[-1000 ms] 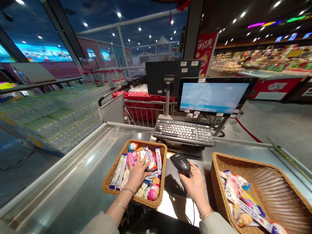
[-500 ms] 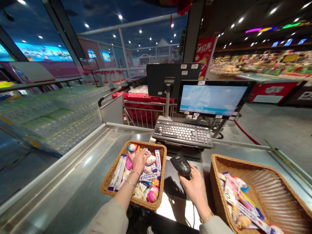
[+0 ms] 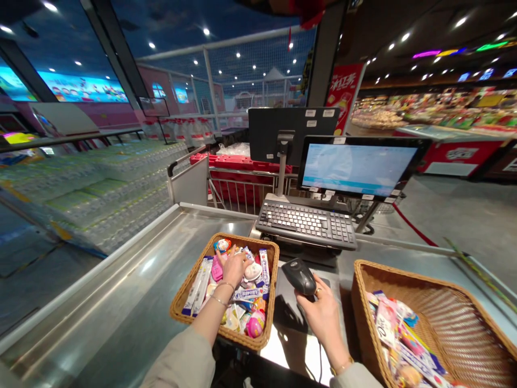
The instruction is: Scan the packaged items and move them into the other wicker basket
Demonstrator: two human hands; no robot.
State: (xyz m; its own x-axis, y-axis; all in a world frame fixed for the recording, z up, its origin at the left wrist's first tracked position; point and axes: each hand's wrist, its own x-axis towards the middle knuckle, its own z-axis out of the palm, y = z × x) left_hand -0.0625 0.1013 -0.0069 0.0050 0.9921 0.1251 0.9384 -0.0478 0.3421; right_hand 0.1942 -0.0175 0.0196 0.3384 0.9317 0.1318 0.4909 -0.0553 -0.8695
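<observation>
Shifted since the earlier frame: my left hand [image 3: 232, 268], now farther into the first wicker basket [image 3: 189, 275], fingers curled down on wrapped sweets [image 3: 252, 272]; whether they grip one, I cannot tell. Right hand [image 3: 319, 315]: closed around a black handheld barcode scanner [image 3: 299, 276], just below the keyboard [image 3: 307, 225]. Second wicker basket [image 3: 428, 302], holding more packets [image 3: 398, 339], sits to my right.

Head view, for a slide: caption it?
Left hand in a wicker basket of sweets, right hand holding a barcode scanner.
</observation>
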